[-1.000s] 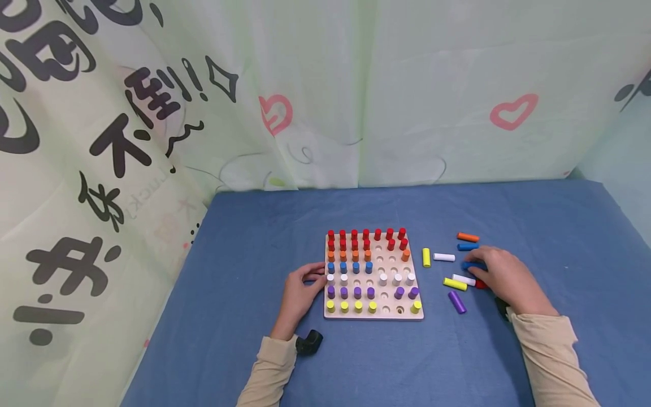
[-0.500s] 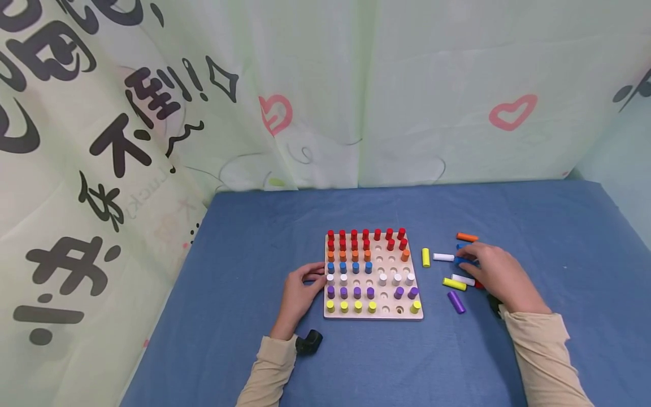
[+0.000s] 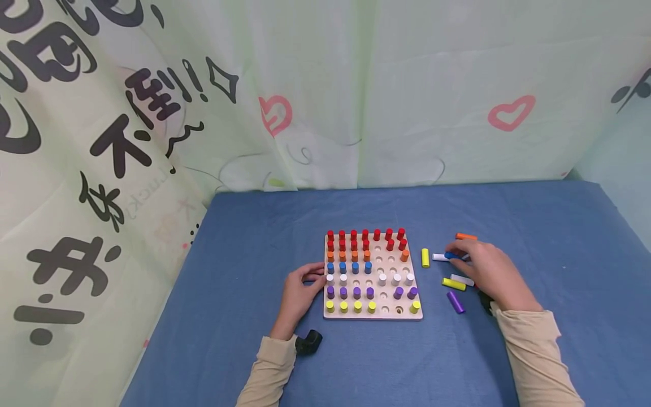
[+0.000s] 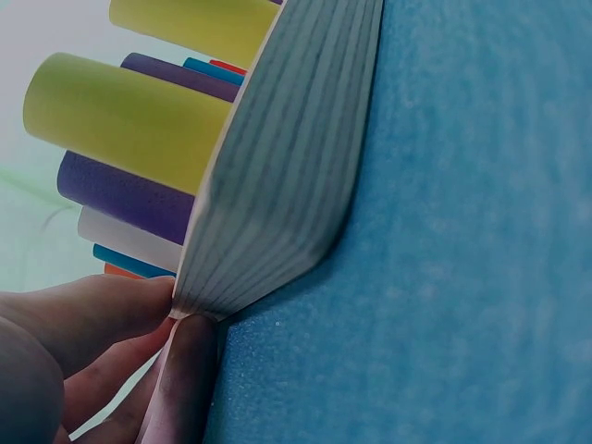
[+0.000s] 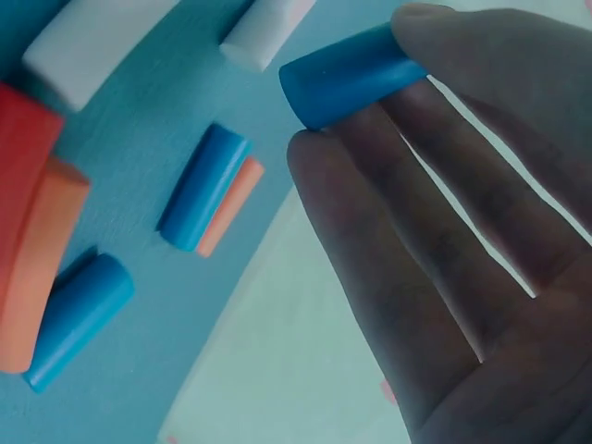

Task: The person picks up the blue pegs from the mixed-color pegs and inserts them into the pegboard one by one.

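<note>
Blue cloth covers the tabletop, and on it we see a wooden pegboard with rows of standing pegs, red ones toward twelve o'clock and yellow ones toward six. At the board's nine o'clock side, the left hand pinches its edge between thumb and finger. Over at three o'clock, apart from the board, we find the right hand, which pinches a blue peg between thumb and fingertips; from the board's middle, that peg sits between two and three o'clock. Whether it touches the loose white peg next to it, we cannot tell. Around the right hand, we make out an orange peg near eleven o'clock, a lying yellow peg near eight and a purple peg between seven and eight. Beyond the tabletop, at twelve o'clock, we see a pale curtain hanging.
</note>
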